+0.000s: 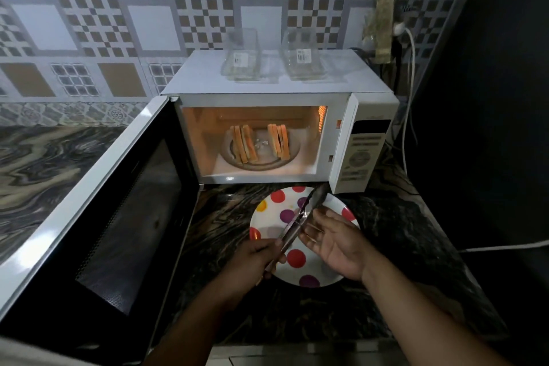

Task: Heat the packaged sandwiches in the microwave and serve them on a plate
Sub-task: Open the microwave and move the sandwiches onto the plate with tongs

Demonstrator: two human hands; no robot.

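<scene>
A left hand [255, 258] grips slim metal tongs [300, 223] over a white polka-dot plate [267, 217] at the counter's front edge; the right hand [335, 244] lies spread beside them. Two toasted sandwiches [258, 142] stand on edge straight ahead on the open white microwave's [297, 89] turntable, where the tongs' long axis points.

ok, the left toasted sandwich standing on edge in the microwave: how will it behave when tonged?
The left toasted sandwich stands on edge on the round glass turntable, so it will probably tip if nudged. Its separate slices are visible, so they may splay or slide apart unless the metal tongs in the left hand squeeze across all the layers. Likely light.
</scene>
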